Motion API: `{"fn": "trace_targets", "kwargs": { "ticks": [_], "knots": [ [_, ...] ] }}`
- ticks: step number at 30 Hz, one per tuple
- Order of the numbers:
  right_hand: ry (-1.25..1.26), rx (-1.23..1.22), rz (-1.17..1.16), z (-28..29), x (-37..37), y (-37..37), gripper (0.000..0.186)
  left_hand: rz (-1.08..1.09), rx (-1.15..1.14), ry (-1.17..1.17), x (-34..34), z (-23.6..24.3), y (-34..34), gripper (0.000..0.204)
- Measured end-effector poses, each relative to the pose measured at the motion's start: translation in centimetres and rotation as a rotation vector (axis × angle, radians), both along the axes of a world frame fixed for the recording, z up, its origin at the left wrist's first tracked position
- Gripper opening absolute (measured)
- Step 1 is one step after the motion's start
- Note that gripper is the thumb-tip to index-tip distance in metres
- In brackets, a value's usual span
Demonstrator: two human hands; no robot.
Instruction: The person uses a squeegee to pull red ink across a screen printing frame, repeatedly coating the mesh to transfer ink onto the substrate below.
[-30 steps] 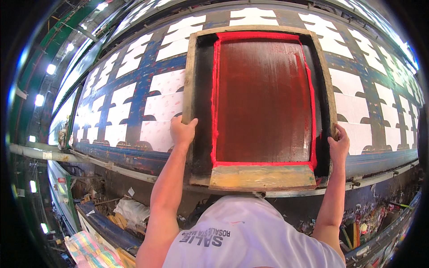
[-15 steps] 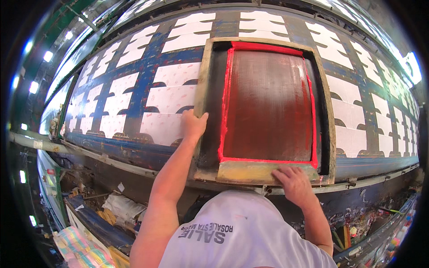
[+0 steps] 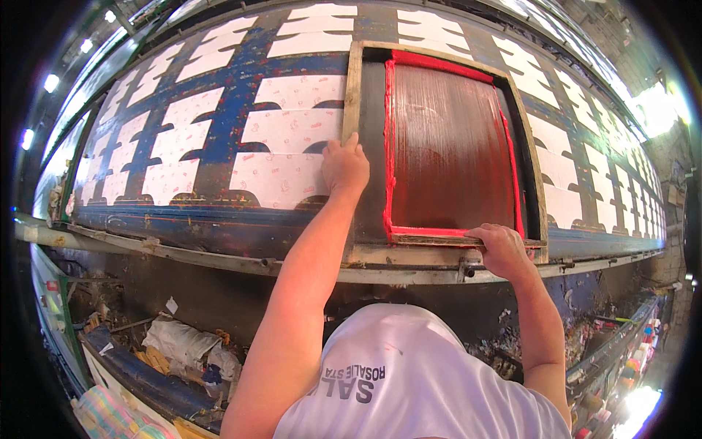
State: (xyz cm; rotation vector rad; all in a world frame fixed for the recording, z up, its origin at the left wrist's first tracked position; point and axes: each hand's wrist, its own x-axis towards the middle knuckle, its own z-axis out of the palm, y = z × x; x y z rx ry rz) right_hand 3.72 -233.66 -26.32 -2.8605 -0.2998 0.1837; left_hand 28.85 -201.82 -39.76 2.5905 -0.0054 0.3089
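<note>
White pieces sit in rows on the left of a long blue table. The near ones there have little red marks, so I think those are done. The far row is too small for me to tell. Next comes the left hand. Its fingers are bent, and it pinches the left side of a wood frame. The frame is over the table, a bit right of the middle. Inside is a dark red screen, with bright red paint round it. I can't see what is under it, or if it lies quite flat. At the near end, a bar goes across inside the frame. The right hand has its fingers curled close together round the bar's right end; I can't see its thumb. Far to the right, plain pieces show no red marks, so I guess those are left to do.
</note>
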Motion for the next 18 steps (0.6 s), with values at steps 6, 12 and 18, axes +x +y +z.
{"fn": "trace_targets", "kwargs": {
  "ticks": [6,12,18],
  "knots": [
    [-0.124,-0.078,-0.051,-3.0,-2.0,2.1,0.055,-0.013,0.02,0.017,0.0,0.0,0.1,0.043],
    [-0.256,-0.087,-0.046,-5.3,1.8,0.9,0.068,-0.03,0.05,0.017,0.2,-0.1,-0.2,0.043],
    [-0.414,-0.086,-0.013,-7.3,14.1,-2.9,0.063,-0.028,0.06,-0.02,0.4,-0.1,-0.3,0.042]
  ]
}}
